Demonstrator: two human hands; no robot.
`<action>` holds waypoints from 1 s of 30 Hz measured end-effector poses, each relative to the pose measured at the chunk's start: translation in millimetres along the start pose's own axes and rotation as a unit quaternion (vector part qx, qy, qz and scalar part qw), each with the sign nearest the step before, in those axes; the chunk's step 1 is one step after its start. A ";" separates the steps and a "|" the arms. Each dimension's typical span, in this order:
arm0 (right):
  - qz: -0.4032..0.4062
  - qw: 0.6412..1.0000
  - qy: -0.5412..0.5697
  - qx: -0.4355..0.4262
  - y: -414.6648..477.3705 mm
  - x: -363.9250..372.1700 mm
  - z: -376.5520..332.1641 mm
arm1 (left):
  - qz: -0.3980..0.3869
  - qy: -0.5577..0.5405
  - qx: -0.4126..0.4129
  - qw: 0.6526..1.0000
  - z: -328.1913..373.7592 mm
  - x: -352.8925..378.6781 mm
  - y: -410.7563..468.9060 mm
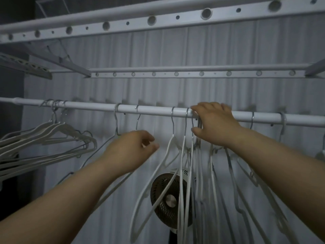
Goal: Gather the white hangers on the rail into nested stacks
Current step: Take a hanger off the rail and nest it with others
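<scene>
White round metal rail (149, 110) runs across my view, smooth tube, thin grey wire hooks over it. My right hand (212, 124) sits on the rail, fingers curled over the top and thumb below, gripping the hooks of a bunch of hangers (197, 173): slim white coated arms that hang close together under it. My left hand (135, 147) is just under the rail, left of that bunch, fingers loosely curled with thumb near fingertip. A hook drops behind it, and I can't tell if it holds anything. Between the hands hangs a single hanger (158, 173), curved white shoulder, apart from the bunch. Far left, a nested stack (52, 138) sits tight on the rail, tilted. Behind: pleated white curtain (158, 88), round slatted fan (168, 199) low down, flat perforated bars (158, 20) overhead.
</scene>
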State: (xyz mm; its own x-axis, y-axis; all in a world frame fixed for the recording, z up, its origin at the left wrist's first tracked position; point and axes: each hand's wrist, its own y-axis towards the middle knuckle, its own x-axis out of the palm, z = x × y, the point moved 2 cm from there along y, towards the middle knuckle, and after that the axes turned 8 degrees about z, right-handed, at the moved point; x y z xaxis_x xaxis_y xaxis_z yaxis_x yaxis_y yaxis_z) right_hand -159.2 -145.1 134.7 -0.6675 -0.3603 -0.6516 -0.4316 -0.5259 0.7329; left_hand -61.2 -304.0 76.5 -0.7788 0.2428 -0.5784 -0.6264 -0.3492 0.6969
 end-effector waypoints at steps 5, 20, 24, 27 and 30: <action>-0.007 1.000 0.009 -0.005 16.5 0.4 -18.8 | 0.001 0.093 -0.006 0.996 -28.6 -13.6 -5.4; -0.031 0.998 -0.039 0.045 42.2 18.7 -35.1 | -0.143 0.090 -0.108 0.980 -69.8 3.0 3.3; -0.027 0.998 -0.039 0.046 42.3 20.4 -36.4 | -0.123 0.086 -0.079 0.986 -69.5 2.5 16.4; -0.024 0.998 -0.041 0.042 42.5 21.3 -38.0 | -0.129 0.096 -0.072 0.984 -68.4 9.2 27.3; -0.021 0.998 -0.041 0.036 42.6 21.4 -39.0 | -0.138 0.093 -0.076 0.983 -71.2 18.1 29.5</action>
State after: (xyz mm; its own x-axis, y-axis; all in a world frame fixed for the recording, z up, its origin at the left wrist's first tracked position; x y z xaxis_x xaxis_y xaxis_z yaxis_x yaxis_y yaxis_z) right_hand -168.3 -205.2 144.4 -0.6943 -0.2725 -0.6661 -0.5014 -0.4809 0.7193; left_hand -91.5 -374.3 56.4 -0.5506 0.1823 -0.8146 -0.7903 -0.4282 0.4383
